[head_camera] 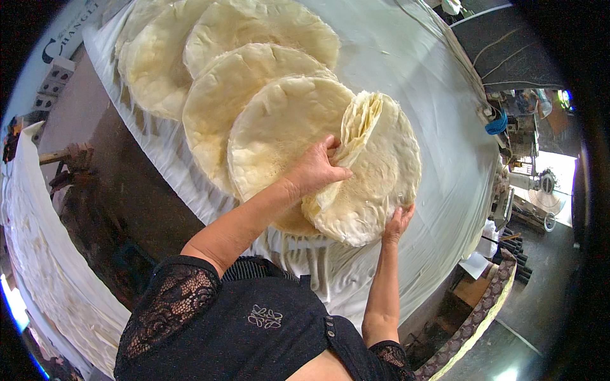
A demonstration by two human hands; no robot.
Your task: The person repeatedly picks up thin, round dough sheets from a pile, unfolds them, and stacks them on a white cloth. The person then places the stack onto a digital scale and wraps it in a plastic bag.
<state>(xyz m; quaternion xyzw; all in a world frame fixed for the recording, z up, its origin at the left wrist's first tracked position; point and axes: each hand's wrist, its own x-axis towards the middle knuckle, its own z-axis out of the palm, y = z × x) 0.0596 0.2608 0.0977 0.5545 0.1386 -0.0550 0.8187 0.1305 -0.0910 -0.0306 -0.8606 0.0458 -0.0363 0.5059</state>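
Observation:
Several large round, pale cream pads [228,109] with fuzzy edges, perhaps fibre wadding, overlap on a white sheet. The nearest round pad [376,176] lies partly over another one. Its left side is folded up into a thick stack of thin layers [360,124], and my left hand [321,166] grips this fold, fingers partly hidden behind it. At the pad's lower right rim is my right hand [399,223], holding the edge with the thumb near the top and some fingers hidden.
A white sheet [443,157] covers the wide surface, its edge hanging in wrinkles near my body. Another white-covered surface [52,257] stands at the left. On the right are a blue coil [496,125], a fan [547,190], dark rolls [517,259] and a patterned, padded edge [476,319].

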